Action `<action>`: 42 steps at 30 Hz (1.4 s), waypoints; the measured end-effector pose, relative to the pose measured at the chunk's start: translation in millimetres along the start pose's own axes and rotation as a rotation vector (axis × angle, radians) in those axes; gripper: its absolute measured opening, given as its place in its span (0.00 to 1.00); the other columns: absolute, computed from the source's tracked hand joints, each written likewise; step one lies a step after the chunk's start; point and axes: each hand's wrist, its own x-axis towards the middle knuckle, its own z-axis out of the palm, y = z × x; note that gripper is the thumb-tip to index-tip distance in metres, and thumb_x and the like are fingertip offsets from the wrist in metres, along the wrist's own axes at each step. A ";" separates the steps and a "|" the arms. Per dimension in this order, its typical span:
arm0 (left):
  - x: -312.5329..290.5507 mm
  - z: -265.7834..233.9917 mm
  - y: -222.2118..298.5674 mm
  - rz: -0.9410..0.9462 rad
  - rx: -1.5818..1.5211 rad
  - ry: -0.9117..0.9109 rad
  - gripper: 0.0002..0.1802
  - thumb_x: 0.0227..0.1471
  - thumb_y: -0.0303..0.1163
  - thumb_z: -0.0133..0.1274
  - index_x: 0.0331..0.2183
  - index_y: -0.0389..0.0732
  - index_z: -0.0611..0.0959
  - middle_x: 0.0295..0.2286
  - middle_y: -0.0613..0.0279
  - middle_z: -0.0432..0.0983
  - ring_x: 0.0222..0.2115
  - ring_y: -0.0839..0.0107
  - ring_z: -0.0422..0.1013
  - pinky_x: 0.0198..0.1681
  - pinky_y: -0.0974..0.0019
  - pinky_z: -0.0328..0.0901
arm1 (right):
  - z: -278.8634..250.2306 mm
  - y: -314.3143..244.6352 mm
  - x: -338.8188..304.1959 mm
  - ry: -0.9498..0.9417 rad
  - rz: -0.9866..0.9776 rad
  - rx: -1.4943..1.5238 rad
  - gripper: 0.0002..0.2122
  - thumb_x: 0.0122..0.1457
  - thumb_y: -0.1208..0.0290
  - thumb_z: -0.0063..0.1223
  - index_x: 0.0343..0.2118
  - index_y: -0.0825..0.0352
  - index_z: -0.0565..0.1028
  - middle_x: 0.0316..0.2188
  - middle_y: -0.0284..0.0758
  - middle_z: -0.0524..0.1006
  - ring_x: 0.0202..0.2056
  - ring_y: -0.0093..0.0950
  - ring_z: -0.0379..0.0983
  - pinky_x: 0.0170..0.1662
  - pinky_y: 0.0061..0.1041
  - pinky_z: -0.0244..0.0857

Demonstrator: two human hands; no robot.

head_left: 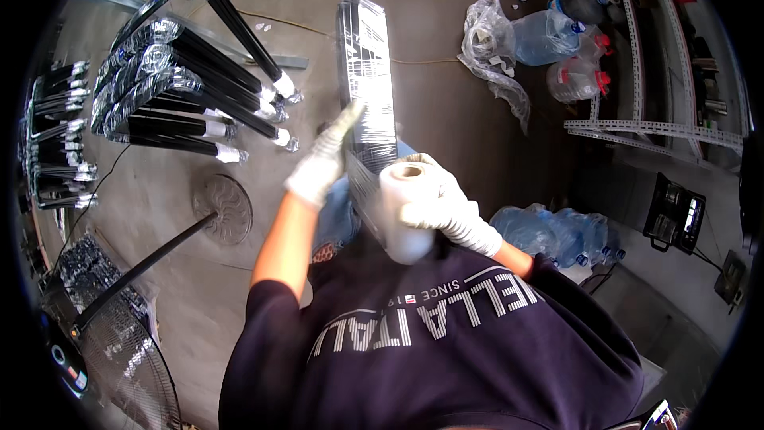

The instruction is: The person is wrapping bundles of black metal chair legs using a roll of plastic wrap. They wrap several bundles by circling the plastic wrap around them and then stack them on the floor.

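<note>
A long bundle of black bars [368,72], wrapped in shiny clear film, reaches away from me near the middle of the view. My left hand [318,169], in a pale glove, grips the bundle's left side; the thumb lies along its edge and the other fingers are mostly hidden. In my gloved right hand [455,205] is a thick roll of stretch film [398,211], its open core facing up. Film runs from the roll to the bundle's near end, which is hidden behind the roll.
Wrapped black bent tubes [191,72] lie stacked at left. A pedestal fan [131,366] stands lower left, its round base [223,209] on the floor. Large bottles [545,36] and crumpled film [485,40] lie at upper right, beside metal shelving [637,72]. More bottles [549,235] sit right of me.
</note>
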 end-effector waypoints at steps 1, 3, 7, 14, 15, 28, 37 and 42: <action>14.2 12.5 -6.2 -0.056 -0.223 -0.340 0.31 0.46 0.43 0.53 0.46 0.31 0.68 0.37 0.47 0.71 0.35 0.55 0.71 0.42 0.57 0.67 | -11.9 5.8 -0.6 0.007 -0.027 -0.009 0.30 0.35 0.62 0.66 0.42 0.70 0.68 0.38 0.34 0.70 0.43 0.25 0.65 0.49 0.23 0.58; 26.4 5.8 -8.3 -0.103 -0.157 -0.390 0.33 0.46 0.41 0.52 0.48 0.28 0.65 0.36 0.44 0.70 0.36 0.55 0.71 0.43 0.56 0.67 | -49.2 14.3 -5.9 0.094 0.120 0.366 0.22 0.39 0.68 0.63 0.38 0.71 0.71 0.33 0.35 0.73 0.38 0.26 0.70 0.42 0.24 0.65; 48.4 1.5 -22.1 -0.060 -0.130 -0.361 0.29 0.48 0.38 0.51 0.47 0.28 0.66 0.38 0.44 0.71 0.38 0.58 0.71 0.43 0.58 0.67 | -113.9 180.7 74.3 0.169 0.163 0.272 0.16 0.46 0.77 0.56 0.40 0.70 0.70 0.33 0.35 0.74 0.36 0.22 0.71 0.40 0.22 0.66; 10.7 -3.7 -24.2 0.908 1.494 0.699 0.18 0.53 0.41 0.47 0.37 0.37 0.77 0.33 0.56 0.76 0.40 0.64 0.70 0.51 0.60 0.56 | -21.3 190.4 126.9 -0.237 -0.079 -0.018 0.16 0.49 0.73 0.54 0.42 0.69 0.70 0.36 0.35 0.73 0.39 0.24 0.69 0.44 0.23 0.63; 6.1 -21.5 -27.7 1.174 1.675 0.724 0.19 0.53 0.42 0.46 0.39 0.38 0.77 0.35 0.55 0.75 0.43 0.63 0.69 0.54 0.55 0.52 | -19.5 193.2 126.0 -0.269 -0.093 -0.024 0.16 0.50 0.72 0.54 0.42 0.68 0.70 0.37 0.35 0.73 0.39 0.24 0.69 0.45 0.24 0.63; -48.2 -134.6 -92.1 0.397 0.022 0.479 0.35 0.35 0.25 0.59 0.47 0.45 0.62 0.40 0.61 0.68 0.38 0.67 0.67 0.40 0.66 0.66 | 26.9 146.3 75.6 -0.067 -0.036 0.194 0.20 0.54 0.61 0.50 0.45 0.70 0.69 0.41 0.37 0.73 0.40 0.27 0.69 0.48 0.25 0.61; -177.8 -76.7 -111.9 0.835 0.267 0.322 0.36 0.33 0.22 0.63 0.46 0.40 0.65 0.37 0.60 0.70 0.36 0.71 0.69 0.38 0.71 0.67 | 97.8 117.4 82.8 0.315 -0.032 0.446 0.08 0.48 0.78 0.56 0.31 0.71 0.71 0.25 0.39 0.75 0.25 0.31 0.74 0.33 0.30 0.72; -151.7 -30.8 -143.0 0.799 0.829 0.086 0.35 0.31 0.29 0.66 0.43 0.39 0.66 0.36 0.58 0.70 0.36 0.70 0.70 0.36 0.69 0.67 | 88.8 99.1 52.0 -0.069 0.028 0.554 0.12 0.49 0.68 0.57 0.35 0.65 0.72 0.27 0.34 0.76 0.30 0.26 0.73 0.37 0.30 0.69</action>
